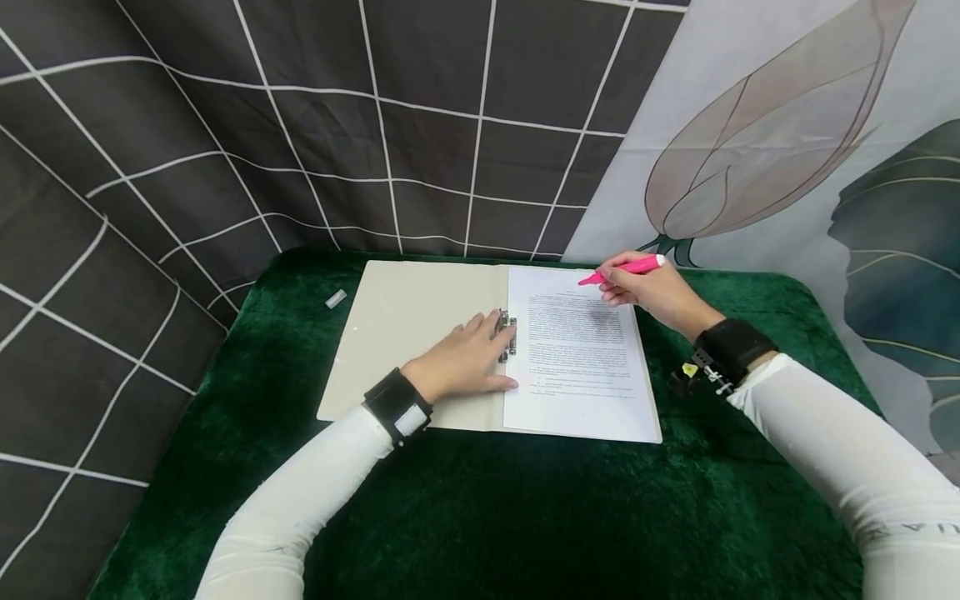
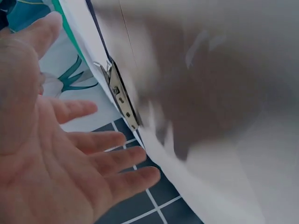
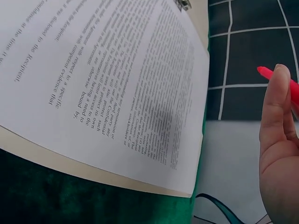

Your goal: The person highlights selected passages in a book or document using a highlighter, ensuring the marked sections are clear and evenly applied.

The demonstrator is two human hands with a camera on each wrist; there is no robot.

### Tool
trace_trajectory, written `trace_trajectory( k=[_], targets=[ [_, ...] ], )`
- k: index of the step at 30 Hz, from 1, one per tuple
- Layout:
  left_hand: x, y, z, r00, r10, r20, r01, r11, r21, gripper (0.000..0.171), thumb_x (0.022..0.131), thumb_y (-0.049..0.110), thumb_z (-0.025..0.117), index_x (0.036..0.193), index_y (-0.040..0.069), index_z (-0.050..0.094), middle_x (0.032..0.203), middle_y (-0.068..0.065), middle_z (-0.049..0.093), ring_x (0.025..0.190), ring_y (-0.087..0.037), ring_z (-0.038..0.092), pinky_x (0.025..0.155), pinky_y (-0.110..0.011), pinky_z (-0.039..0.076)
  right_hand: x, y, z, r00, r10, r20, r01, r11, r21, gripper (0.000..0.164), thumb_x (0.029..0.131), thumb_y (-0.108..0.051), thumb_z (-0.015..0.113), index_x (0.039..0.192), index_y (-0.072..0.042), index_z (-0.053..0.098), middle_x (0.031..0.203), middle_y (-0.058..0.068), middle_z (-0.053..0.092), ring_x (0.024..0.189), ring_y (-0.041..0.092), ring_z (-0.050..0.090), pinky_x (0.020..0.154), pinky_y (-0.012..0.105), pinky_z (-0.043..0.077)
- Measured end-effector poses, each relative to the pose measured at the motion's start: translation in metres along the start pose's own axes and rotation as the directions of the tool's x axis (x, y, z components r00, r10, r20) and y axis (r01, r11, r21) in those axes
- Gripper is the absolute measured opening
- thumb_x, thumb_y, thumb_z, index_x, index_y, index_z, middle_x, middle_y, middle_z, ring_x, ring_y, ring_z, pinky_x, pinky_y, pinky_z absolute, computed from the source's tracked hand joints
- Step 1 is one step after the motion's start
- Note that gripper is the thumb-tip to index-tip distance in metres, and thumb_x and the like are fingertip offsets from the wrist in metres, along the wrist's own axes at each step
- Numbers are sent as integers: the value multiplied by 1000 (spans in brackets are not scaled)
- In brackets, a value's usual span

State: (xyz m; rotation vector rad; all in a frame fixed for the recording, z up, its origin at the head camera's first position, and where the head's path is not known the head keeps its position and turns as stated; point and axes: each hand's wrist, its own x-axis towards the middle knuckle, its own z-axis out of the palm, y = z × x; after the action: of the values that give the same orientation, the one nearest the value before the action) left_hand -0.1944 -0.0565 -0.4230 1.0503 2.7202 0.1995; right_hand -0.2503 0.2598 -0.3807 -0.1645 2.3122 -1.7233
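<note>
A cream folder (image 1: 427, 292) lies opened flat, with printed sheets (image 1: 577, 408) on its right side and a metal clip (image 1: 512, 337) at the fold. Over the folder's left side my left hand (image 1: 467, 360) is spread, its fingers beside the clip. The left wrist view shows that palm (image 2: 51, 158) with straight fingers and nothing held. Above the top right of the sheets, my right hand (image 1: 648, 292) pinches a pink highlighter (image 1: 637, 266). Its pink tapered end points left, its white end right. In the right wrist view the thumb (image 3: 275, 102) hides part of the highlighter (image 3: 265, 72).
A small white-grey piece, perhaps an eraser (image 1: 336, 298), lies left of the folder. Green plush cloth (image 1: 570, 517) covers the table. Behind it hang a dark grid-patterned cloth (image 1: 427, 142) and a white floral one (image 1: 757, 225). Beside the right wrist is a small yellow-and-black item (image 1: 688, 370).
</note>
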Motion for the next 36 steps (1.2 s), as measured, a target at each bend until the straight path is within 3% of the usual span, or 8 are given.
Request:
trace_trajectory(
  k=[4,7,14,20,27,36],
  targets=[
    [4,2,4,997,-58,52,61,997,-42,98,86,65,56,155,6,19,160,-27,15,143,-46,19,109,-62,31,4,3,3,1000,-14,-7,14,1000,10,44,91,-28,67,116,7,59,84,2,72,68,13,68,68,20,59],
    [8,2,9,993,-80,83,82,996,-26,103,85,67,55,156,5,15,161,-27,13,144,-45,16,109,-62,31,7,6,7,1000,-6,-18,6,1000,-10,43,89,-28,68,115,5,60,81,1,71,67,13,68,68,21,59],
    [13,4,12,986,-106,131,99,994,54,101,83,71,52,158,18,10,162,-25,5,144,-47,11,109,-60,32,19,12,19,997,19,-78,-19,1000,-8,40,90,-27,69,111,6,61,80,7,71,68,23,69,66,23,59],
    [13,5,13,979,-112,170,96,991,95,99,82,75,48,158,25,8,162,-25,2,144,-48,9,109,-60,33,27,23,35,993,53,-108,-54,998,-14,31,92,-22,67,108,4,63,84,16,70,67,21,67,64,22,59],
    [12,7,14,977,-126,175,102,985,138,99,82,76,46,158,26,8,163,-25,1,144,-48,8,109,-59,33,36,34,47,989,58,-135,-57,998,17,31,92,-25,66,106,3,63,82,14,70,62,16,66,61,20,58],
    [12,8,14,976,-119,182,101,990,103,99,82,75,47,158,25,8,162,-25,-1,144,-49,6,108,-62,31,44,41,53,979,121,-165,-116,992,42,31,92,-27,67,108,0,63,78,7,70,59,12,66,59,19,58]
  ],
)
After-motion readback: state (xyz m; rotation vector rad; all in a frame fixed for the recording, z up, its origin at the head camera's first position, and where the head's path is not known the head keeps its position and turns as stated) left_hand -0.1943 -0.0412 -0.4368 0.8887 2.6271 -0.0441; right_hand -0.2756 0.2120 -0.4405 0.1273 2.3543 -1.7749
